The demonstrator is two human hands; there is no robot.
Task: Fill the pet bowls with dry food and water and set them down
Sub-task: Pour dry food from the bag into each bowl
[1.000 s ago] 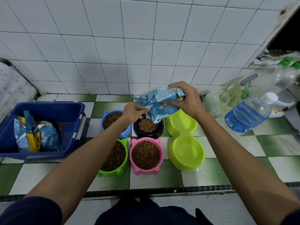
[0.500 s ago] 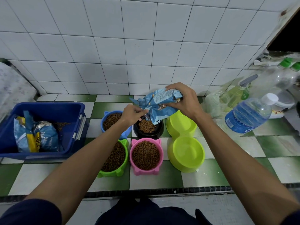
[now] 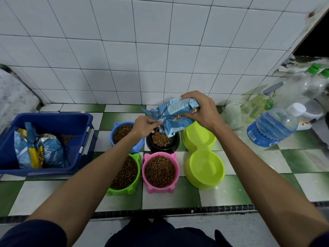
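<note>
Head view: right hand (image 3: 201,111) grips the upper body of the blue food bag (image 3: 175,115), fingers wrapped over it, bag tipped mouth-down toward the left hand (image 3: 144,126). Left hand pinches the torn mouth edge of the bag, fingers curled on the foil. Directly under both hands sits the black bowl (image 3: 162,139), partly filled with kibble. Versus a second ago the bag has lifted slightly and tilted a bit steeper, left hand shifted a touch along the mouth; kibble level in the black bowl looks about the same, so I'd judge the pour is either tapering or the bag is near empty. Just left of the left hand: blue bowl (image 3: 122,132), full. Nearer the body, below the hands: green bowl (image 3: 125,173) and pink bowl (image 3: 160,171), both full. Right of the bag, under the right wrist: lime double bowl (image 3: 203,157), both wells with no food in them. Water bottle (image 3: 274,127) lies well to the right of the right hand, capped. Blue bin (image 3: 48,139) with another bag is far left. Remaining, by my read: top off black, then handle the double bowl and water.
</note>
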